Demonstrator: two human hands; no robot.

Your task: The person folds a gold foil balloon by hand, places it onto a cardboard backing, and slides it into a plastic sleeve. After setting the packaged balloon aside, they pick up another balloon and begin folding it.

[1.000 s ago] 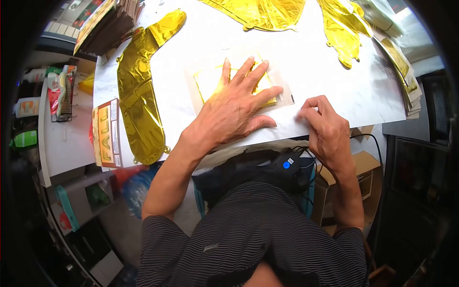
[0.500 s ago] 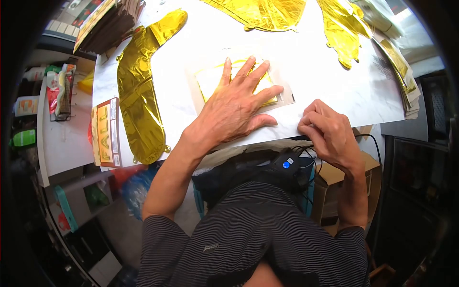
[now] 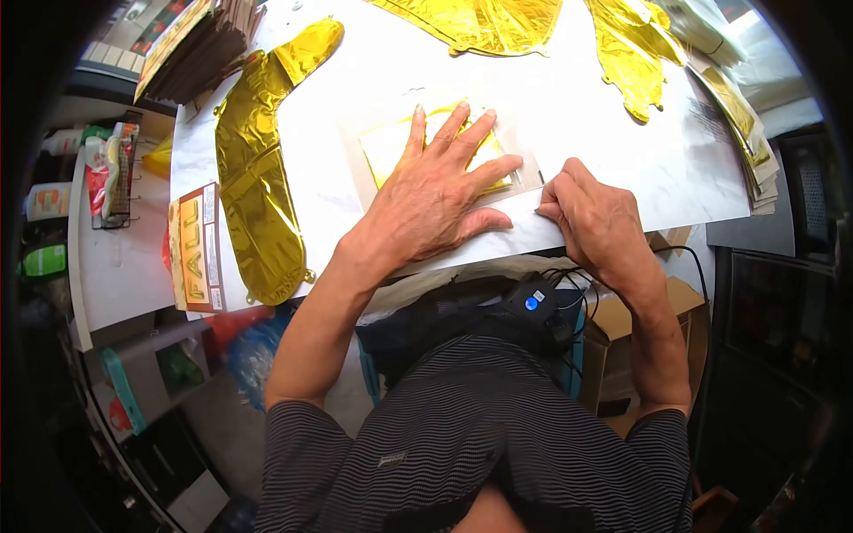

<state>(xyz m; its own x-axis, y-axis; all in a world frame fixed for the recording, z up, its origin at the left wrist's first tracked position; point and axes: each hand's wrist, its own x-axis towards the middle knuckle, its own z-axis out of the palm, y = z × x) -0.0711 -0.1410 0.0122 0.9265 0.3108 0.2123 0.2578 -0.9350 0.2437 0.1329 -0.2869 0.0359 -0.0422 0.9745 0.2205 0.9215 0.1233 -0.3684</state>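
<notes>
My left hand [image 3: 435, 191] lies flat with fingers spread on a clear bag [image 3: 360, 169] that holds folded gold foil [image 3: 378, 160]. Beside it, my right hand [image 3: 586, 209] is closed, its fingertips pinching a thin edge or strip at the bag's lower right corner. What exactly is pinched is too small to tell. A long gold foil balloon [image 3: 258, 169] stretches along the table to the left of my left hand.
More gold foil pieces lie at the table's [image 3: 622, 178] far side [image 3: 498, 27] and far right [image 3: 631, 62]. A card packet [image 3: 197, 249] sits at the left edge, a card stack [image 3: 195, 53] behind it. Packets [image 3: 742, 133] are at right, an open cardboard box [image 3: 622, 329] below.
My right hand has moved slightly left and up to the bag's corner, where its fingers now pinch. My left hand stays spread on the bag.
</notes>
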